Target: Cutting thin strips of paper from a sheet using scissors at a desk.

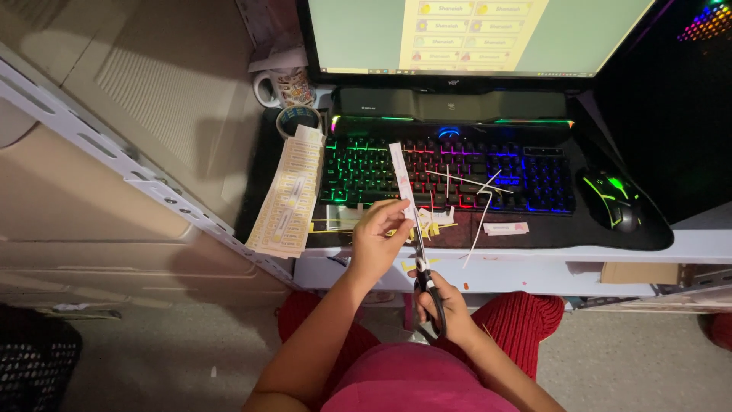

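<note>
My left hand (379,238) pinches the lower end of a long narrow paper strip (399,174) that stands up over the keyboard. My right hand (450,309) grips black-handled scissors (424,268), whose blades point up and meet the strip just below my left fingers. Both hands are above my lap, in front of the desk edge.
A backlit keyboard (457,164) lies on a dark desk mat with thin paper offcuts (476,229) strewn over it. A stack of yellow label sheets (288,194) lies to the left, a tape roll (296,117) and mug (284,88) behind. A mouse (614,200) sits right, a monitor (473,34) behind.
</note>
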